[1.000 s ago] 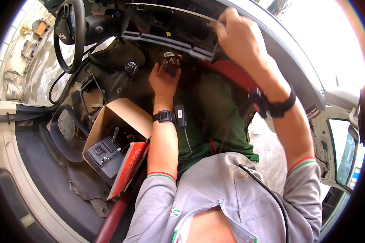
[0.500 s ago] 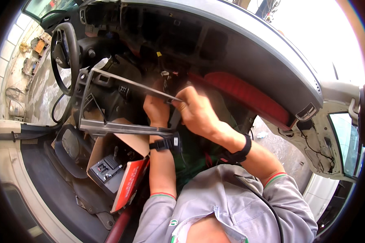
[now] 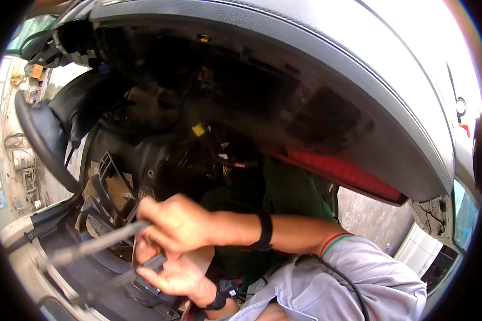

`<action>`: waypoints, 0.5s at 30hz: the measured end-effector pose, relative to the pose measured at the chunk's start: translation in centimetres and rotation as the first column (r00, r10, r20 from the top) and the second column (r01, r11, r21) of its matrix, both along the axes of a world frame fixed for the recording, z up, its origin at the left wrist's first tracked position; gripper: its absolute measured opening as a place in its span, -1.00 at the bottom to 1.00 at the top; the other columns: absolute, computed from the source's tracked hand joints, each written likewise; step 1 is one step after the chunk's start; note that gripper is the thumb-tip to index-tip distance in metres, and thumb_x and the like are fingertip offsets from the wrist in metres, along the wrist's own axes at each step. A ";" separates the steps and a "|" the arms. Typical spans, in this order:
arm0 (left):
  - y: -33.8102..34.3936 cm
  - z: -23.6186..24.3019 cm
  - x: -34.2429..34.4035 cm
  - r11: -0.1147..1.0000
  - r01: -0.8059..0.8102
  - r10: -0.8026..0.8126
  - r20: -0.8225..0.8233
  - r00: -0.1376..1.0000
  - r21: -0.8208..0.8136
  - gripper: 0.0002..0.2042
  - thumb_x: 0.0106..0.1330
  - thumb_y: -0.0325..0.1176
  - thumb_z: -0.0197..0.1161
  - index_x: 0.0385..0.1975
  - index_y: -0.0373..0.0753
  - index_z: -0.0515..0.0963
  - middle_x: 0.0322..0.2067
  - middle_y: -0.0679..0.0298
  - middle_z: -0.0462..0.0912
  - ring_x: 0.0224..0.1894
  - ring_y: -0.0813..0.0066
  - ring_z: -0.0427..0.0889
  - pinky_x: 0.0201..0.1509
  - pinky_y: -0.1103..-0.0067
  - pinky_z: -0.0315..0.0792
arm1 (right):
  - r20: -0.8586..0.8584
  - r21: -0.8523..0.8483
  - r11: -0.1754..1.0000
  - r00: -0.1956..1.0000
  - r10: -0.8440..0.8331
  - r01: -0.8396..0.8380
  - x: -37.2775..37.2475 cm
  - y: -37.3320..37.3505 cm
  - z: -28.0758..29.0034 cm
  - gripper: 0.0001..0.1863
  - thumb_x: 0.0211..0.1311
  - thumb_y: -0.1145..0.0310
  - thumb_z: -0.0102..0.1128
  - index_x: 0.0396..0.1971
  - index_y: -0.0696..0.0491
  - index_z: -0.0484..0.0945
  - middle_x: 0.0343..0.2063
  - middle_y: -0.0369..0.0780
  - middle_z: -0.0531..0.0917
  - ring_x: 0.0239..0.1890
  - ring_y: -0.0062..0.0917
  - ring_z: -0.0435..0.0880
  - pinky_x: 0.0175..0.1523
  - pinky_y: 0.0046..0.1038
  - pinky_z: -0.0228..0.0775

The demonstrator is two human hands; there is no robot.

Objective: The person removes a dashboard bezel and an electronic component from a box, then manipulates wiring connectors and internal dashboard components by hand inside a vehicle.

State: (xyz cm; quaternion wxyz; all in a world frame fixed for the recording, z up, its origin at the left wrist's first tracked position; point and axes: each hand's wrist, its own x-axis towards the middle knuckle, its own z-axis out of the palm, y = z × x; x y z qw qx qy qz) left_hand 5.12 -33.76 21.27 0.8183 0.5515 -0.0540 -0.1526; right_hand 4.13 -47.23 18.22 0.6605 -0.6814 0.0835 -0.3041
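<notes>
A grey rectangular trim frame (image 3: 91,246), blurred by movement, is tilted at the lower left. My right hand (image 3: 174,222) is closed on its upper bar. Below that, my left hand (image 3: 174,278) has its fingers around the lower bar near the frame's right end. An open cardboard box (image 3: 201,257) is partly hidden behind my hands. The dashboard opening (image 3: 230,91) above is dark, with a yellow connector (image 3: 198,129) and loose wire plugs (image 3: 235,163) hanging below it.
The steering wheel (image 3: 40,139) is at the left, and black plastic parts (image 3: 112,182) lie on cardboard over the seats. A red padded panel (image 3: 343,174) runs under the dashboard's right side. Beyond the door opening at right is pale floor (image 3: 369,219).
The trim frame has come away from the dashboard and moved down and left with both hands on it. The view has shifted, showing more of the dashboard cavity.
</notes>
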 end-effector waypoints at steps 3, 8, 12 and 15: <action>0.9 0.8 -0.1 0.980 -0.176 0.173 0.035 0.984 0.096 -0.58 0.45 -0.17 -0.02 0.12 -0.36 0.43 0.17 0.11 0.45 0.29 0.26 0.37 0.39 0.30 0.26 | 0.136 0.096 0.972 0.970 0.201 -0.215 2.1 -1.5 0.7 -0.77 0.16 0.30 0.25 -0.37 0.10 0.41 -0.69 -0.13 0.54 -0.62 -0.12 0.59 -0.53 -0.22 0.38; 0.4 -0.9 -1.0 0.977 -0.063 0.077 -0.063 0.995 0.201 -0.61 0.37 -0.19 0.02 0.04 -0.33 0.49 0.15 0.11 0.49 0.26 0.28 0.40 0.35 0.37 0.22 | -0.117 -0.137 0.972 0.978 0.175 -0.190 2.0 -3.3 -1.2 -0.76 -0.07 0.32 0.32 -0.45 0.12 0.49 -0.55 -0.13 0.51 -0.43 -0.18 0.54 -0.35 -0.22 0.39; 3.7 -4.2 -0.3 0.972 -0.166 0.193 -0.164 0.967 0.169 -0.57 0.19 -0.25 0.14 0.06 -0.27 0.54 0.17 0.06 0.51 0.28 0.11 0.39 0.40 0.22 0.16 | -0.086 -0.070 0.992 0.991 0.101 -0.107 0.9 -4.0 -1.8 -0.71 -0.20 0.31 0.34 -0.42 0.11 0.54 -0.34 -0.21 0.49 -0.11 -0.31 0.42 -0.16 -0.31 0.38; -0.7 -1.1 -1.1 0.822 -0.480 0.568 -0.502 0.652 0.306 -0.54 0.18 -0.25 0.13 0.08 -0.29 0.54 0.13 0.04 0.53 0.26 0.10 0.40 0.39 0.22 0.17 | -0.124 -0.010 0.963 0.956 0.266 -0.270 1.0 -3.7 -1.9 -0.73 -0.21 0.35 0.32 -0.43 0.12 0.54 -0.36 -0.22 0.49 -0.13 -0.30 0.41 -0.15 -0.32 0.39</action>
